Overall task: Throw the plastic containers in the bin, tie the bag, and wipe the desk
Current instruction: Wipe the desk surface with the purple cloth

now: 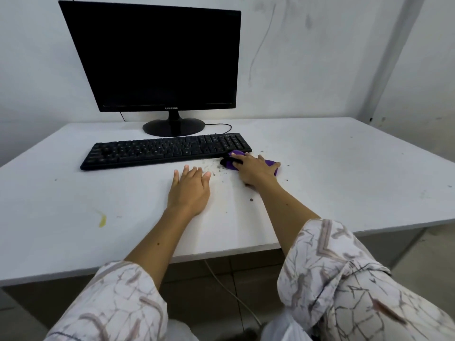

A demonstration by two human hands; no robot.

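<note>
A purple cloth [270,163] lies on the white desk [344,173] just right of the keyboard's near right corner. My right hand [253,169] presses flat on the cloth, fingers spread over it. Dark crumbs and dirt [216,172] are scattered on the desk between my two hands. My left hand [189,190] rests palm down on the desk in front of the keyboard, fingers apart, holding nothing. No plastic containers, bin or bag are in view.
A black keyboard [162,151] lies across the middle of the desk, with a black monitor [157,57] on its stand behind it. A yellow smear [102,220] marks the desk at front left. A cable [231,291] hangs below the desk's front edge.
</note>
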